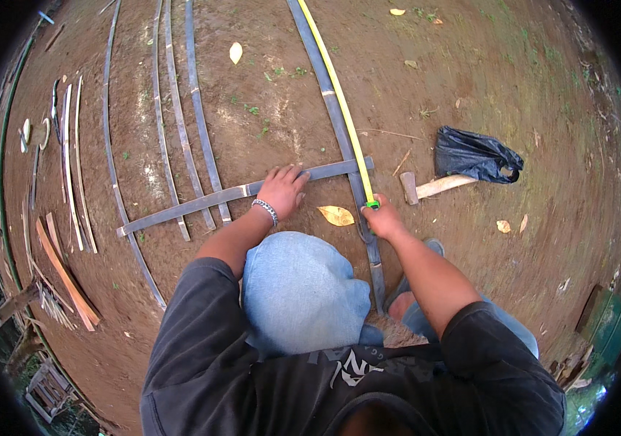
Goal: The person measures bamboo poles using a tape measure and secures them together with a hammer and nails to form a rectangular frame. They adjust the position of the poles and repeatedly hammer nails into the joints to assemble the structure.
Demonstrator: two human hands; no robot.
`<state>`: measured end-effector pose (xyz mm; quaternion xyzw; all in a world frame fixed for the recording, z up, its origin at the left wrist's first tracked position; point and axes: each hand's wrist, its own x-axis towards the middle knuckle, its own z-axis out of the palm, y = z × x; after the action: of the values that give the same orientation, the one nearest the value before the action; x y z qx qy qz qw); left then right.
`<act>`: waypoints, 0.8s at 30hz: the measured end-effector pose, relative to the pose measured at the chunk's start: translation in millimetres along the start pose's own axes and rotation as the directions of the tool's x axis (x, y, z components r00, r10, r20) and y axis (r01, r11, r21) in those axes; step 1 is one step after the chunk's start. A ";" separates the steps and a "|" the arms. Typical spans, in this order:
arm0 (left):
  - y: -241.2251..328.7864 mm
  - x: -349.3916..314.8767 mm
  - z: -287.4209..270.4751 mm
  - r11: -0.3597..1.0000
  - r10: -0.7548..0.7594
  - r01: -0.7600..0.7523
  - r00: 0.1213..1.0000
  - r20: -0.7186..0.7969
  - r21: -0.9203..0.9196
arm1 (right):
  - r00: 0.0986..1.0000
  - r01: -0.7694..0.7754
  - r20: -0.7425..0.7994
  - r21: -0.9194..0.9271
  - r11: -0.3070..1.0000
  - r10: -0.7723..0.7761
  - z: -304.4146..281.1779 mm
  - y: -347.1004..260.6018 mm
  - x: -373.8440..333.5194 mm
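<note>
If the unclenched left hand (283,191) pushes the crosswise strip (208,201), the tape (352,131) grasped by the right hand (384,218) may shift.

Brown earth (485,247) is carrying dark strips (193,76) (one is lying crosswise over others), a wooden-handled tool (439,187), a black bag (470,155) and yellow leaves (336,216).
</note>
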<state>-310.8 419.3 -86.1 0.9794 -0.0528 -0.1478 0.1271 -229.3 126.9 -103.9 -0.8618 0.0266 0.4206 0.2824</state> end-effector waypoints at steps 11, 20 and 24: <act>1.3 19.2 1.0 0.997 -0.051 0.052 0.999 0.018 -0.052 | 1.000 -0.024 -0.007 -0.133 0.991 0.024 -6.7 -21.9 -19.7; -3.7 13.3 6.0 0.995 -0.063 0.063 0.998 0.002 -0.073 | 0.999 -0.043 -0.019 -0.135 0.990 0.040 -4.0 -18.9 -17.4; -5.7 11.2 7.0 0.995 -0.065 0.065 0.998 -0.001 -0.081 | 0.999 -0.047 -0.014 -0.139 0.989 0.046 -5.6 -21.6 -19.0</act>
<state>-301.9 421.6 -97.2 0.9749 -0.0148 -0.1521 0.1620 -231.5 138.5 -77.1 -0.8807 0.0188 0.4233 0.2116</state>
